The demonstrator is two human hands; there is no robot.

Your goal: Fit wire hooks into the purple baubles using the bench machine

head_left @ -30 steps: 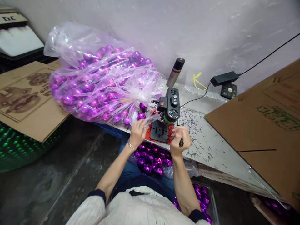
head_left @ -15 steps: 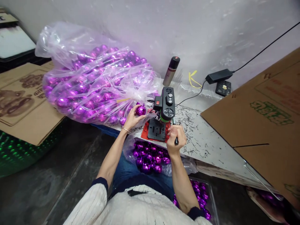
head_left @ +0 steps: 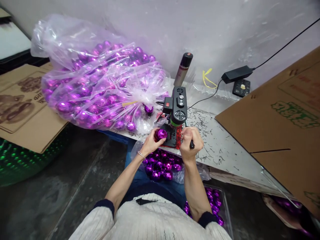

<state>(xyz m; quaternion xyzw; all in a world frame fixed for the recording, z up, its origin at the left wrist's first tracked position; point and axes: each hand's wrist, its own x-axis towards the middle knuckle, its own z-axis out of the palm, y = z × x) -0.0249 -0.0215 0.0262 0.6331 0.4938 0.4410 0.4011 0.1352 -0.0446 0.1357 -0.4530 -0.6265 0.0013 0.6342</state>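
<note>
My left hand [head_left: 151, 142] grips a shiny purple faceted ball [head_left: 162, 133] over the base plate of a small black bench machine [head_left: 179, 104]. My right hand [head_left: 191, 141] is closed around the black-tipped lever handle [head_left: 192, 145] on the machine's right side. Under the machine lies a red mat [head_left: 178, 137]. Another purple ball [head_left: 148, 109] sits on the table, left of the machine. A clear plastic bag [head_left: 110, 86] full of such balls lies behind my left hand. More purple balls [head_left: 163, 166] rest in clear plastic at my lap.
A spray can [head_left: 183, 69] stands behind the machine. A power adapter [head_left: 237, 74] with its cord lies farther right. Small black bits litter the white table [head_left: 212, 146]. Cardboard boxes flank both sides [head_left: 282, 113]. A tub of purple balls [head_left: 226, 213] is below right.
My left hand has moved right and toward me with a purple ball, from beside the bag to the machine's base plate. My right hand stays on the lever handle.
</note>
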